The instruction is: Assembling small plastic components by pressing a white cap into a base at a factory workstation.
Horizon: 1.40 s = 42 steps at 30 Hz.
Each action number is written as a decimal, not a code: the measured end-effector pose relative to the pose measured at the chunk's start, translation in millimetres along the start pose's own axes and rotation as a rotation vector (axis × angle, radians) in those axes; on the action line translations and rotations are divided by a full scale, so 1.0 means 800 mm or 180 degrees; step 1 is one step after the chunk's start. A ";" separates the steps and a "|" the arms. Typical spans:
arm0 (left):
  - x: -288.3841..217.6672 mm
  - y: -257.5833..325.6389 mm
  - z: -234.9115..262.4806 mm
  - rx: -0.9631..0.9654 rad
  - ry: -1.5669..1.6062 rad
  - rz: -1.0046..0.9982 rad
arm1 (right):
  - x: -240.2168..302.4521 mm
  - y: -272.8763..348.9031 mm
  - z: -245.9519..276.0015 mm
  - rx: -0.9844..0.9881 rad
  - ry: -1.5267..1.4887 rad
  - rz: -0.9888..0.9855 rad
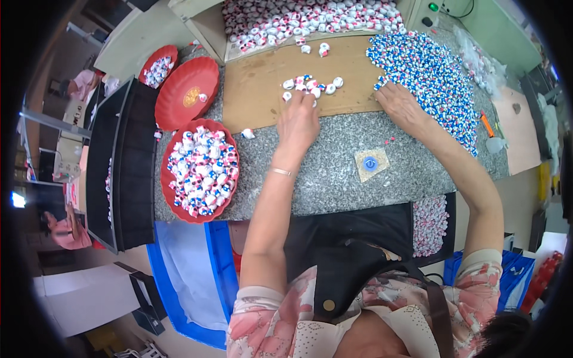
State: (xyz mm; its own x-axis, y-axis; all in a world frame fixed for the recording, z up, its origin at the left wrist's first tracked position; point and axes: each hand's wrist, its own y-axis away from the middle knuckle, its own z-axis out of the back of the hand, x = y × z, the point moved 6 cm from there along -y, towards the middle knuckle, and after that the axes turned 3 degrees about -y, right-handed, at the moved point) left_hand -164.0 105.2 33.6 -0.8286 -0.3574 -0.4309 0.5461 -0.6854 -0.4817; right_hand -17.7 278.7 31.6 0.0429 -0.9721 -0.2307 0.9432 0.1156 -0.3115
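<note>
My left hand [298, 122] reaches onto a tan cardboard sheet [256, 83], its fingers bent down at a loose group of small round white pieces [331, 89] with pink and blue bits. The fingertips seem closed on one white piece, partly hidden. To the right, my right hand [403, 107] is curled at the edge of a wide pile of tiny blue-and-white pieces [421, 65]. Its thumb and fingers pinch together at a small blue-and-white piece [379, 85]. A red scalloped bowl [169, 197] left of my left forearm is heaped with white, pink and blue pieces.
A second red bowl [179, 101] holds one piece; a smaller red bowl [170, 52] holds several. White-and-pink pieces [310, 18] fill a bin at the back. On the grey speckled counter [334, 179] is a blue round part [370, 163]. An orange-handled tool [487, 124] lies right.
</note>
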 end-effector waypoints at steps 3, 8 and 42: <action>-0.003 -0.009 -0.028 0.0225 -0.0467 -0.0184 | -0.003 0.003 0.001 0.0091 -0.0118 -0.0199; -0.017 0.011 0.013 -0.0160 -0.0167 -0.0270 | -0.023 0.001 -0.002 -0.0095 -0.0946 -0.0418; 0.103 0.158 0.252 -0.0811 -0.1463 0.0361 | 0.072 0.206 0.063 0.0375 -0.1688 -0.1965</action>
State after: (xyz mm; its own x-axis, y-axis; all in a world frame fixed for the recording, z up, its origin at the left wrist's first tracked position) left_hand -188.2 -138.9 90.6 -0.7001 -0.7002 -0.1399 0.6004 -0.4711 -0.6462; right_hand 156.7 231.0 13.8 -0.3728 -0.8244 0.4259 0.8750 -0.4650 -0.1343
